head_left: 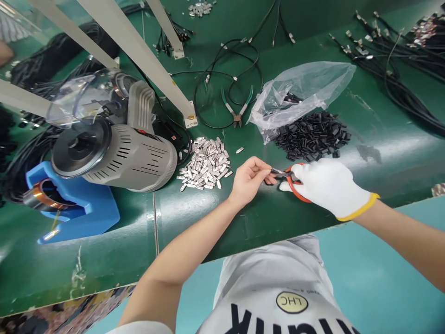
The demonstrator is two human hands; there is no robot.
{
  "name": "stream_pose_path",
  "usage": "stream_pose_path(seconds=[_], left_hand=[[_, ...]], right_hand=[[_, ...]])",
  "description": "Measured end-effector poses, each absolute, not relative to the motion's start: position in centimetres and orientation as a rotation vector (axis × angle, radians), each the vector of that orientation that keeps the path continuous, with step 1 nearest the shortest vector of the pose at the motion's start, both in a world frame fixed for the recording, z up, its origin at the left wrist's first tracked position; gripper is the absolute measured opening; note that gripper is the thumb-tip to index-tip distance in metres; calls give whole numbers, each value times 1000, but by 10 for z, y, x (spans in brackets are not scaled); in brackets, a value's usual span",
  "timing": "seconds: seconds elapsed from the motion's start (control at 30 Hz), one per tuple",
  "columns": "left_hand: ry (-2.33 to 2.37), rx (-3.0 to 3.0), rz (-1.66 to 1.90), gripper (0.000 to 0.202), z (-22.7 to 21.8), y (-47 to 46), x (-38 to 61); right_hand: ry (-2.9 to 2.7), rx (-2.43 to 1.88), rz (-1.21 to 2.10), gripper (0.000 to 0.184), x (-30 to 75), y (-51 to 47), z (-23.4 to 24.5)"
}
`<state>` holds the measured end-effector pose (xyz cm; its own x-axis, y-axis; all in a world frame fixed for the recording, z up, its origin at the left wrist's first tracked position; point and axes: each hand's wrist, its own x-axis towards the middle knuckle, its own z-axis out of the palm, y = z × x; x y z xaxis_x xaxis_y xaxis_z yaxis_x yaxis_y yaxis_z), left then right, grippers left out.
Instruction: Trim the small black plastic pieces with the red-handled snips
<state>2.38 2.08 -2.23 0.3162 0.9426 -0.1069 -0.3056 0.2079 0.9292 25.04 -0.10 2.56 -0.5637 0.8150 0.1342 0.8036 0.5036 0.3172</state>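
My right hand [328, 188], in a white glove with a yellow cuff, is closed around red-handled pliers [301, 194]. Their jaws point left and meet the fingertips of my bare left hand [249, 182]. Thumb and forefinger of that hand are pinched together at a small dark piece, mostly hidden by the fingers. Left of my hands lies a heap of small silver metal connectors [207, 167], with one loose connector [239, 150] apart from it. Beyond my right hand is a pile of small black plastic pieces [314, 137].
A clear plastic bag [306, 88] lies behind the black pile. Green-handled cutters [237, 119] rest near looped black cables [227, 69]. On the left stand a grey machine [135, 157], a blue tape dispenser [93, 208] and a metal post [153, 69]. Cable bundles [406, 93] lie at right.
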Motion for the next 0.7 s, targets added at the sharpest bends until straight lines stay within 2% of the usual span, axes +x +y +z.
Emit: stream_pose_path(seconds=[0.2, 0.47, 0.7], left_hand=[[802, 968, 1029, 34, -22, 21, 24], [812, 979, 1033, 33, -23, 21, 23], [801, 933, 1043, 35, -22, 22, 25]], right_hand=[[2700, 1492, 548, 60, 250, -6, 16], [2497, 1569, 229, 69, 243, -10, 21], [2457, 1584, 122, 70, 240, -10, 23]])
